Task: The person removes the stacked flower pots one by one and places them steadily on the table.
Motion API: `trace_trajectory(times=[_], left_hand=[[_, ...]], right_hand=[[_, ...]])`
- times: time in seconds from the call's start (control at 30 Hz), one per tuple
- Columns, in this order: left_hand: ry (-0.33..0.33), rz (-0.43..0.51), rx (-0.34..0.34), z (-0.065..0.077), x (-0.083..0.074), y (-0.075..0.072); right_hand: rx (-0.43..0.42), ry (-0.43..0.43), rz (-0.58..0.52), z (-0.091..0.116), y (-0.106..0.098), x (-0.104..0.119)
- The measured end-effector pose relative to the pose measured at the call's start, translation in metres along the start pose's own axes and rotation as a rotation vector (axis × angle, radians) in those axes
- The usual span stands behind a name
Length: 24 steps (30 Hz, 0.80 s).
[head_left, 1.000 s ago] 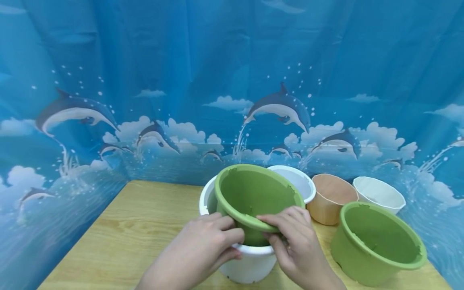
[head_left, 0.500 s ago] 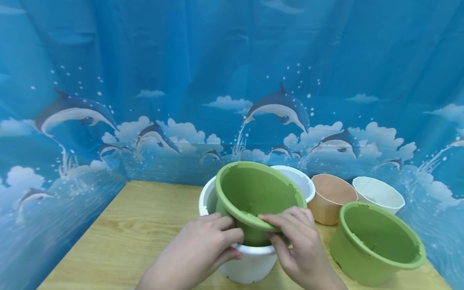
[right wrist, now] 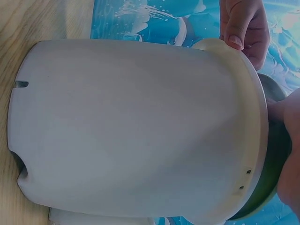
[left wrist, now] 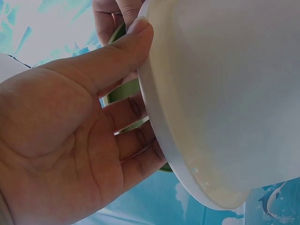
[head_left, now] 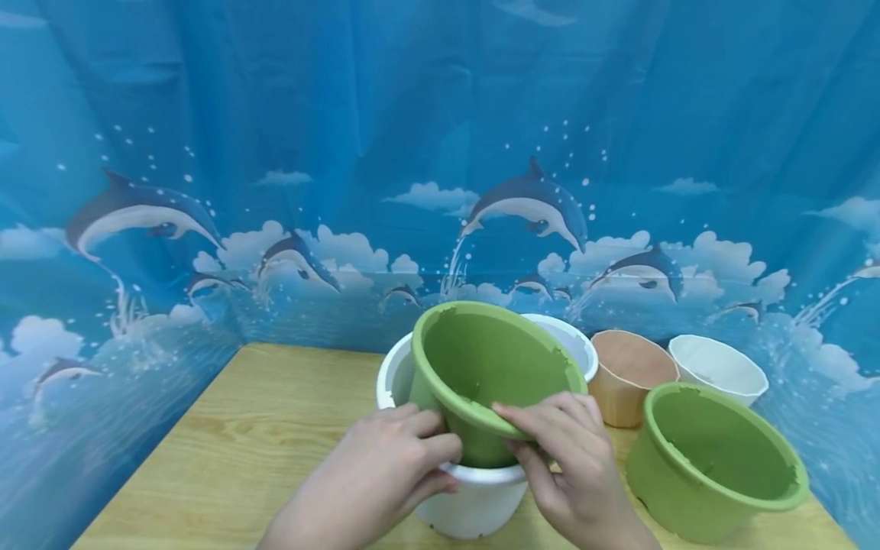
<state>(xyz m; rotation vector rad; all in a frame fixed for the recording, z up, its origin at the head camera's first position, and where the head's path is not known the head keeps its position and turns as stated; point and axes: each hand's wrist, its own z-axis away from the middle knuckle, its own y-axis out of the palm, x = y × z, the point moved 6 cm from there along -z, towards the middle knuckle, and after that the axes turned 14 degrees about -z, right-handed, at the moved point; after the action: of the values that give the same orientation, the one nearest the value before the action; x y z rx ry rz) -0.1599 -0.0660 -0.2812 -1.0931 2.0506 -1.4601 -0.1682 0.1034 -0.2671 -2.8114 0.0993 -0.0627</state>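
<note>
My left hand (head_left: 385,473) is wrapped around the near rim of the big white pot (head_left: 474,500), thumb hooked over the lip and my fingers (left wrist: 136,140) curled against the green pot (head_left: 481,367) sitting inside it. My right hand (head_left: 571,466) is pinching the green pot's near rim, fingers on top of the edge and thumb underneath. The green pot is tilted, its far side riding up well above the white pot's rim while the near side sits low in it. Both pots are near the front edge of the desk (head_left: 261,428), about in the middle.

Right behind them there's a second white pot (head_left: 574,347), partly hidden by the green one. Further along toward the back right there's a faceted tan pot (head_left: 622,374) and then a faceted white pot (head_left: 718,367) just beside it. Another green pot (head_left: 715,462) sits at the front right corner, leaning toward me with its chipped rim showing. The dolphin curtain (head_left: 275,153) hangs around the back and sides.
</note>
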Motion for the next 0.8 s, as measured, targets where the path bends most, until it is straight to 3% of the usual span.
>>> trace_trajectory(times=[0.8], left_hand=[[0.006,-0.002,0.035,-0.0008,0.0012,0.0030]], right_hand=[[-0.033,0.052,-0.010,0.0041,-0.0027,-0.0010]])
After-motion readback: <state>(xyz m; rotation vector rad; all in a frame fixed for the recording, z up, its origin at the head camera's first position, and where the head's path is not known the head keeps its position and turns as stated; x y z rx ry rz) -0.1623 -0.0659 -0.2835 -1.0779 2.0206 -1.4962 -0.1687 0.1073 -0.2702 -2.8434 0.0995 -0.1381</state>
